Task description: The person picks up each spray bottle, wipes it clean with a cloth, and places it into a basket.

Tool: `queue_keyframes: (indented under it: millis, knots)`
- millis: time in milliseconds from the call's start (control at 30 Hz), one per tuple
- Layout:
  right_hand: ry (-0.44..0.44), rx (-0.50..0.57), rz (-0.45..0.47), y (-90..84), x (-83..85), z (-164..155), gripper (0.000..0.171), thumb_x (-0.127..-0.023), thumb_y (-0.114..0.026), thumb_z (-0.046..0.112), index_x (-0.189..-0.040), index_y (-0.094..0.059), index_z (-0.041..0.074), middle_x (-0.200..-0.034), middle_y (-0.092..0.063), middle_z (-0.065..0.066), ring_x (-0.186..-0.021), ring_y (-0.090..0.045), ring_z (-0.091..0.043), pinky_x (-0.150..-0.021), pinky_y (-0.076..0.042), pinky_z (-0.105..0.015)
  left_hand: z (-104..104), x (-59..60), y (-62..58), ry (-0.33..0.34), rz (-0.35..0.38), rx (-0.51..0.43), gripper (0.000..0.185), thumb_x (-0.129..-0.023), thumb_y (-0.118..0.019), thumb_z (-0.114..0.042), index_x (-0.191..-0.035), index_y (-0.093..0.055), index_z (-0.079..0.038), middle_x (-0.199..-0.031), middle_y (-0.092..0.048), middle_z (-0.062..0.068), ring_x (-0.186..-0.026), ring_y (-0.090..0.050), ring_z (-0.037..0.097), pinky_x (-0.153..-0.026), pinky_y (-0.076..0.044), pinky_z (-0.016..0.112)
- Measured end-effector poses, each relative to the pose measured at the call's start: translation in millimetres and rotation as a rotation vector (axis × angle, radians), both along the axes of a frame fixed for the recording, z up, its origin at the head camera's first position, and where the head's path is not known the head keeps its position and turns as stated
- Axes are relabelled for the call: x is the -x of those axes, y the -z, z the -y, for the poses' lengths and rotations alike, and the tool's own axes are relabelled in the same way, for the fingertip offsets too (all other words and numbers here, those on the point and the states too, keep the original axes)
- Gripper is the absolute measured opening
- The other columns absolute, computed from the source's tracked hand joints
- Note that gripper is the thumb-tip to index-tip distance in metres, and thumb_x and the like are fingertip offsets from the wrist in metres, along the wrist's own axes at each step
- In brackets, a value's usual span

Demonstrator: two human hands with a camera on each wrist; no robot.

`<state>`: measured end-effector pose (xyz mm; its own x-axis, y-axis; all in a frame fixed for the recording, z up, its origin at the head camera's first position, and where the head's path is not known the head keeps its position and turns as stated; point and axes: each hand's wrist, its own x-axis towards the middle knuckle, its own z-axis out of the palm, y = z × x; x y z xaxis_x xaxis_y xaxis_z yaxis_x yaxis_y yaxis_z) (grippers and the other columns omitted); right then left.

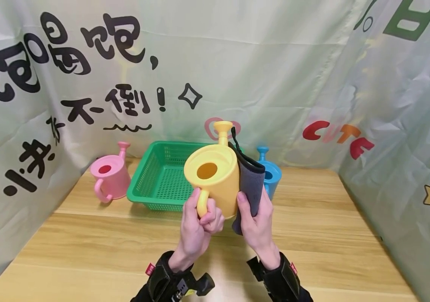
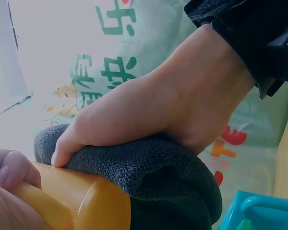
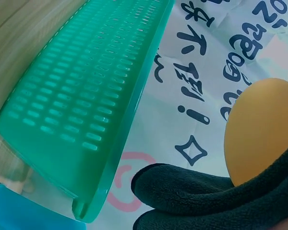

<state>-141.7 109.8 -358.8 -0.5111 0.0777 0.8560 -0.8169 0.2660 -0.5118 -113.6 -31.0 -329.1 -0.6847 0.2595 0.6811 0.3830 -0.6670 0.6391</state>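
In the head view a yellow watering can [image 1: 224, 184] is held up off the table, tilted, its spout pointing up and away. My left hand [image 1: 199, 216] grips its handle, the fingers curled round it. Folded over in my right hand [image 1: 256, 218] is a dark grey cloth [image 1: 251, 184] with black edging, pressed against the can's right side. The left wrist view shows the right thumb lying over the cloth [image 2: 134, 163] close to the yellow can [image 2: 96, 201]. In the right wrist view the cloth [image 3: 197, 191] partly covers the can's yellow surface [image 3: 264, 129].
A green perforated basket [image 1: 139, 197] stands behind the yellow can. On its left is a pink watering can [image 1: 110, 178]; to its right a blue one [image 1: 272, 178] is partly hidden by the cloth. Printed curtains [image 1: 275, 84] enclose the wooden table [image 1: 313, 226] at back and sides.
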Motion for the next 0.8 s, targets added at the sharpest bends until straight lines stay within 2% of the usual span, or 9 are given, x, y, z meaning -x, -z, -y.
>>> queue_keyframes:
  millis: [100,233,367,467,533,633,733,800]
  knots:
    - [-0.031,0.033,0.030,-1.4,1.3,-2,0.036,-0.093,-0.057,-0.007,-0.129,-0.055,-0.008,-0.118,-0.061,-0.012,-0.108,-0.057,-0.011,-0.094,-0.047,-0.019,0,-0.2,0.0,0.017,0.013,0.001,0.053,-0.110,0.000,-0.027,-0.063,-0.024,-0.016,-0.050,-0.018,-0.003,-0.040,-0.013,0.015,-0.036,-0.012,0.027]
    - [-0.077,0.094,0.118,-1.1,2.8,-6,0.038,-0.094,-0.052,-0.009,-0.132,-0.050,-0.010,-0.123,-0.057,0.003,-0.108,-0.057,-0.010,-0.094,-0.047,-0.019,1,-0.9,1.1,0.056,0.061,-0.004,0.054,-0.110,-0.004,-0.034,-0.063,-0.024,-0.018,-0.050,-0.017,-0.004,-0.042,-0.012,0.015,-0.039,-0.010,0.027]
    - [-0.079,0.132,0.212,0.8,1.0,-10,0.024,-0.099,-0.049,-0.006,-0.121,-0.056,-0.011,-0.107,-0.061,0.011,-0.093,-0.061,-0.004,-0.083,-0.049,-0.016,1,-0.9,2.1,0.076,0.064,-0.010,0.054,-0.110,-0.007,-0.037,-0.064,-0.025,-0.018,-0.051,-0.017,-0.003,-0.043,-0.012,0.015,-0.041,-0.010,0.028]
    - [-0.095,0.181,0.291,0.8,-1.4,-14,0.017,-0.102,-0.047,0.000,-0.107,-0.063,-0.004,-0.091,-0.064,0.011,-0.079,-0.061,-0.003,-0.073,-0.049,-0.016,2,-0.5,2.3,0.097,0.033,-0.010,0.053,-0.111,-0.007,-0.036,-0.064,-0.025,-0.018,-0.051,-0.017,-0.003,-0.043,-0.013,0.015,-0.042,-0.010,0.028]
    - [-0.132,0.236,0.355,0.1,-2.5,-16,0.019,-0.104,-0.047,0.005,-0.103,-0.065,0.004,-0.085,-0.064,0.010,-0.074,-0.061,-0.003,-0.069,-0.049,-0.018,3,0.0,1.8,0.136,0.018,-0.015,0.053,-0.111,-0.007,-0.035,-0.064,-0.024,-0.017,-0.051,-0.017,-0.003,-0.043,-0.013,0.015,-0.042,-0.010,0.028]
    - [-0.210,0.348,0.458,-0.7,-3.4,-18,0.020,-0.106,-0.045,0.013,-0.103,-0.065,0.013,-0.080,-0.064,0.008,-0.069,-0.061,-0.005,-0.067,-0.050,-0.020,5,2.8,1.2,0.238,0.028,-0.049,0.052,-0.110,-0.009,-0.037,-0.064,-0.024,-0.018,-0.052,-0.018,-0.005,-0.044,-0.012,0.013,-0.042,-0.010,0.028]
    - [-0.284,0.459,0.558,-0.5,-4.5,-19,0.020,-0.107,-0.044,0.020,-0.107,-0.063,0.014,-0.081,-0.066,0.007,-0.069,-0.064,-0.006,-0.066,-0.053,-0.021,7,8.7,2.0,0.326,0.019,-0.094,0.051,-0.110,-0.015,-0.038,-0.064,-0.023,-0.017,-0.053,-0.019,-0.006,-0.044,-0.013,0.011,-0.042,-0.010,0.028]
    - [-0.318,0.518,0.618,0.1,-5.1,-20,0.023,-0.108,-0.043,0.025,-0.112,-0.062,0.013,-0.084,-0.068,0.005,-0.072,-0.066,-0.007,-0.067,-0.055,-0.023,9,13.4,3.4,0.353,-0.008,-0.110,0.050,-0.111,-0.018,-0.037,-0.065,-0.022,-0.017,-0.054,-0.020,-0.007,-0.044,-0.013,0.011,-0.042,-0.010,0.027]
